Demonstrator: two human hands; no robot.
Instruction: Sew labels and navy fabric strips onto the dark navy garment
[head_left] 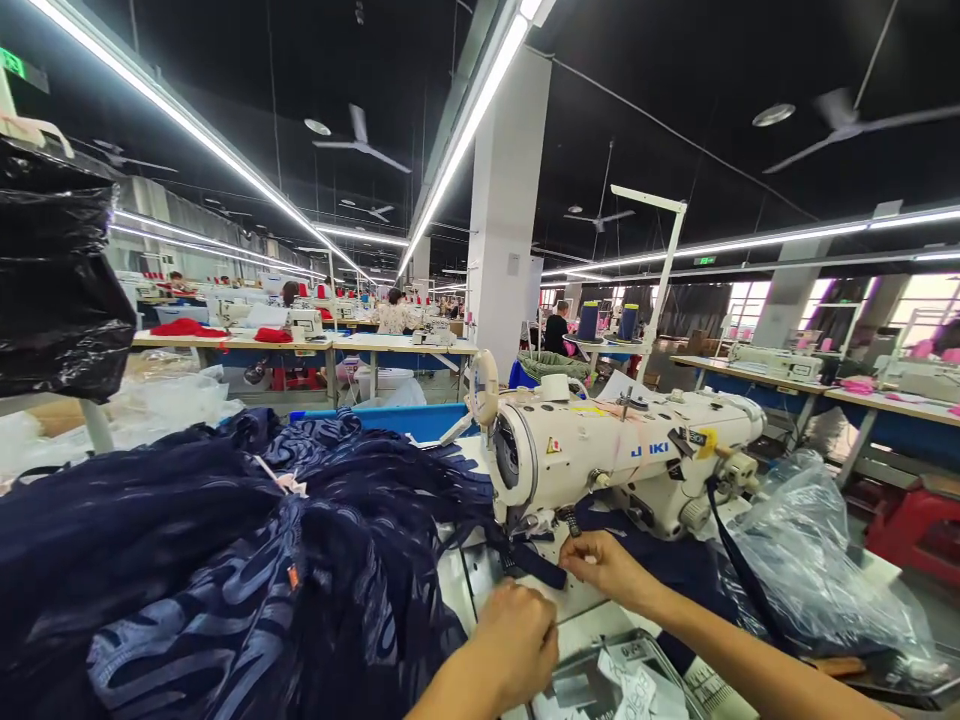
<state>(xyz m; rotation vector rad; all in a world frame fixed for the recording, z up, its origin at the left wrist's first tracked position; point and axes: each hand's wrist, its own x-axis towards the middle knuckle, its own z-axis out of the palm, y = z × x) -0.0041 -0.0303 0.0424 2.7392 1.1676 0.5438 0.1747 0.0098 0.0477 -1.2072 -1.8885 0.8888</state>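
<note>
A white sewing machine (592,450) stands in front of me, its needle area over the bed. A dark navy fabric strip (541,567) lies under the needle area, its free end angled towards me. My right hand (600,562) pinches at this strip, just right of the presser foot. My left hand (514,632) is closed in front of the foot, fingers curled down; whatever they grip is hidden behind the knuckles. Left of the machine spreads a large heap of navy patterned garments (225,580), with a small orange tag (293,576) on it.
A metal tray (664,660) with white printed labels (626,688) sits close below my hands. Clear plastic bags (817,570) lie to the right, and a black plastic bag (60,270) hangs at left. Beyond are other sewing tables (390,343), people, and a pillar (508,200).
</note>
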